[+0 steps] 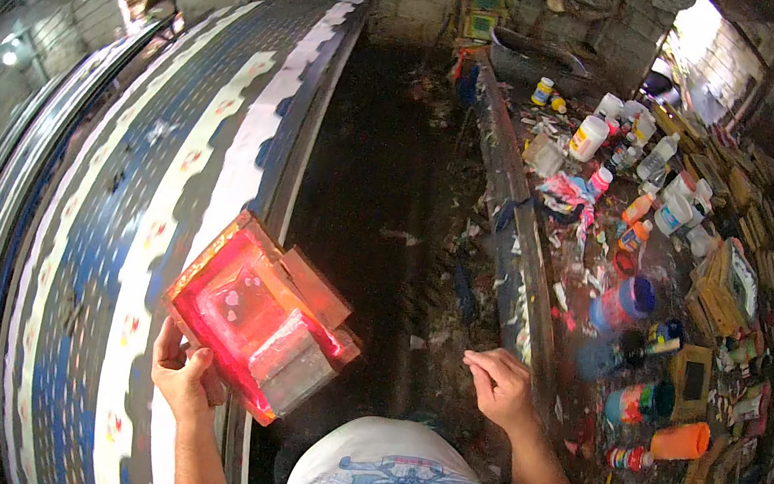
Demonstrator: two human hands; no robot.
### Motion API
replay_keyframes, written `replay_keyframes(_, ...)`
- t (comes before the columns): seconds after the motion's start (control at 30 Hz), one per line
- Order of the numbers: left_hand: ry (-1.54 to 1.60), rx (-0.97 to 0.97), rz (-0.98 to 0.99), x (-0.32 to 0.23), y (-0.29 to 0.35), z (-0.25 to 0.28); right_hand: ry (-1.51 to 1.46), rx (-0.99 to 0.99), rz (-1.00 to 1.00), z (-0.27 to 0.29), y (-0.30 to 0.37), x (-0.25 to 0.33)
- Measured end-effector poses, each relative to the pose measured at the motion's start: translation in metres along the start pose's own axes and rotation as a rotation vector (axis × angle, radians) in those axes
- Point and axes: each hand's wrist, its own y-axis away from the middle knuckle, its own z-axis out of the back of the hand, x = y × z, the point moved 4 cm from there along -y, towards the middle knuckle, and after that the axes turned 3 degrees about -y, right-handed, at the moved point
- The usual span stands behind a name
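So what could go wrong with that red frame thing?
The red frame is held by just the left hand, so it might slip and drop. It also looks close to the patterned cloth; if the shiny red is wet, it could smear there. The bottles on the right crowd together, so a bump from the right hand might tip some over.

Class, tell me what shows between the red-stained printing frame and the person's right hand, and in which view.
In the head view, dark floor with a few pale scraps shows between the red-stained printing frame and the right hand.
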Motion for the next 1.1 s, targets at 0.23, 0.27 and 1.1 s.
replay_keyframes(0.23, 0.104, 0.117, 0.069, 0.046, -0.167, -0.222, -0.021, -0.147, -0.273, -0.017, -0.087, -0.165)
replay_keyframes(0.27, 0.116, 0.094, 0.043, 0.057, -0.189, -0.252, -0.032, -0.153, -0.27, -0.021, -0.108, -0.19)
replay_keyframes(1.1, -0.016, 0.084, -0.057, 0.242, -0.772, -0.703, 0.605, -0.152, 0.397, -0.011, -0.877, -0.601)
